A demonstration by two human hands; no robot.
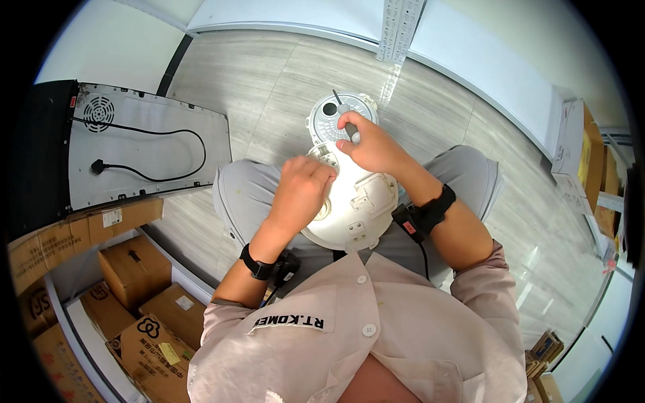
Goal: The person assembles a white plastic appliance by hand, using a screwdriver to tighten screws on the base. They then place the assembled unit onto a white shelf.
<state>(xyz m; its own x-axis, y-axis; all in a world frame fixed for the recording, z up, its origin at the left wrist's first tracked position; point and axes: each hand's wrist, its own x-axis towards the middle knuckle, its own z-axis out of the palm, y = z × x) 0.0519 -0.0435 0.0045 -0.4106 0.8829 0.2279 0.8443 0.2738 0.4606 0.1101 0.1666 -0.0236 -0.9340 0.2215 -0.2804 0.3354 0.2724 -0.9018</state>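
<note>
A white, rounded appliance housing (346, 195) with moulded recesses sits between my legs. Beyond it, against its far edge, is a grey round lid-like part (324, 125) with a ribbed face and a dark round spot. My right hand (373, 146) grips a screwdriver (351, 122) by its grey handle, its thin shaft pointing away and slightly left over the grey part. Curled fingers of my left hand (304, 189) rest on the housing's upper left, beside a small recess (325, 156). Whatever they may pinch is hidden.
To the left stands a metal-panelled appliance (148, 151) with a black power cord (201, 151) lying across it. Cardboard boxes (138, 269) fill a shelf at the lower left. More boxes (579, 151) are at the right, and a perforated metal post (398, 30) rises at the far side.
</note>
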